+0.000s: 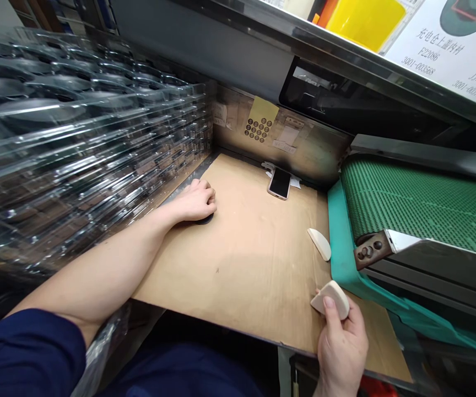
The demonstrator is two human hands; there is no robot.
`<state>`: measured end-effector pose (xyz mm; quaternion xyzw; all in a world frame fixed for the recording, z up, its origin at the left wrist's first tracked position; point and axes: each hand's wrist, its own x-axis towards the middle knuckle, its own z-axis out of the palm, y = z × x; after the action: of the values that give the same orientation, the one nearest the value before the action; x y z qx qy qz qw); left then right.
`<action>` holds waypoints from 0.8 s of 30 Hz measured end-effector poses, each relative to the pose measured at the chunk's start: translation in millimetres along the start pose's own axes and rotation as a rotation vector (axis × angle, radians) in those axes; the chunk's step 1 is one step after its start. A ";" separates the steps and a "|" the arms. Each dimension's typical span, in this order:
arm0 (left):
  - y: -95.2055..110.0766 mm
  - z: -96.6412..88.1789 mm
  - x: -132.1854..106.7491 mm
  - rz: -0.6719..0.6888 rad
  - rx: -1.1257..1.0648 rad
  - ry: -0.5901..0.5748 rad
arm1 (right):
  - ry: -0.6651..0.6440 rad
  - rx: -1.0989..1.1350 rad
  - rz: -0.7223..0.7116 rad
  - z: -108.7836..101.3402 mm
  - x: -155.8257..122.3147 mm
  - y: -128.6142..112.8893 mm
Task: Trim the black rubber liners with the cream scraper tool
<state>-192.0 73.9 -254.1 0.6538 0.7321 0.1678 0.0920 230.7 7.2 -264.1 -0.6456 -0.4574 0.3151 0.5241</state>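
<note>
My left hand [196, 201] rests on the brown cardboard work surface [242, 259], fingers curled over a dark round piece [205, 220] that shows only at its edge, right beside the stack of clear plastic trays [76, 149]. At the near right edge of the board, my right hand [341, 342] holds a white half-round piece [331, 299] between thumb and fingers. A second white half-round piece [319, 243] lies loose on the cardboard near the conveyor.
A green conveyor belt [420, 204] with a teal frame runs along the right. A phone [280, 182] lies face up at the back, below a yellow note on the metal wall. A shelf with labels and a yellow bin hangs overhead.
</note>
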 end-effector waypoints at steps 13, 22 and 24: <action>-6.2 -3.0 0.0 0.029 -0.046 -0.051 | 0.007 -0.005 -0.026 -1.3 1.1 3.0; -7.7 2.8 2.4 -0.002 -0.057 0.015 | 0.006 0.047 -0.021 0.7 0.6 2.9; -7.1 4.4 3.1 -0.020 -0.054 0.035 | 0.004 0.037 -0.029 0.9 1.1 3.3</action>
<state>-197.3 76.9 -260.5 0.6404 0.7354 0.1982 0.0985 231.2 8.4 -267.4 -0.6297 -0.4596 0.3145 0.5415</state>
